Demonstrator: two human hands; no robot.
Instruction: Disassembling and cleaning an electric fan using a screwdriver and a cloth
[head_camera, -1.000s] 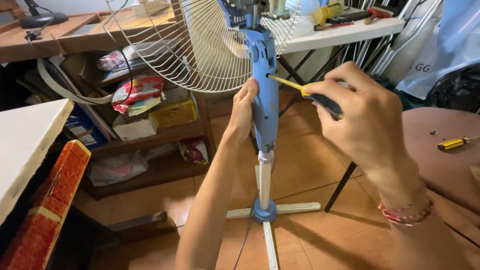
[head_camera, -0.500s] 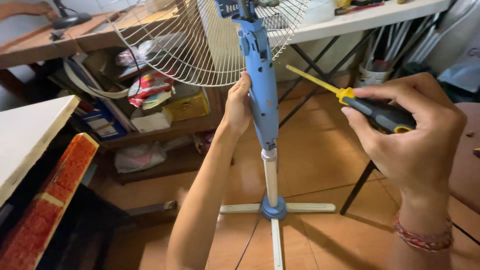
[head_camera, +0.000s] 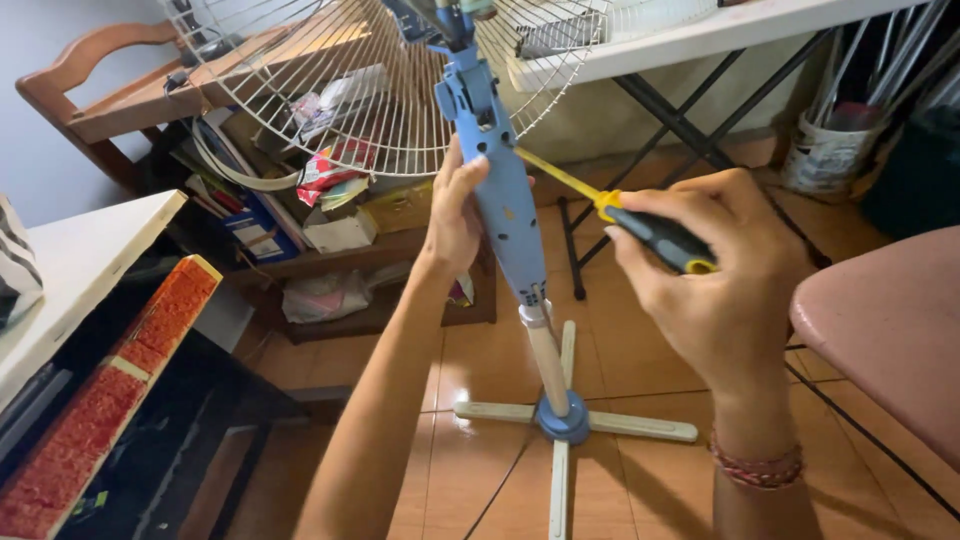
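Note:
A standing fan with a blue neck (head_camera: 505, 205) rises from a cross-shaped floor base (head_camera: 566, 420). Its wire grille (head_camera: 340, 90) spreads across the top of the view. My left hand (head_camera: 455, 215) grips the blue neck from the left side. My right hand (head_camera: 715, 285) holds a screwdriver with a black and yellow handle (head_camera: 655, 238). The yellow shaft (head_camera: 555, 175) points up and left, with its tip at the blue neck just above my left fingers.
A low wooden shelf (head_camera: 330, 270) stuffed with boxes and bags stands behind the fan. A white folding table (head_camera: 700, 30) is at the back right. A pink round stool (head_camera: 890, 330) is at right, a white surface (head_camera: 80, 270) and an orange patterned board (head_camera: 110, 390) at left.
The screwdriver has swung back in toward the fan neck, its tip now touching the blue part. My left hand has kept its grip on the neck. The view has shifted closer.

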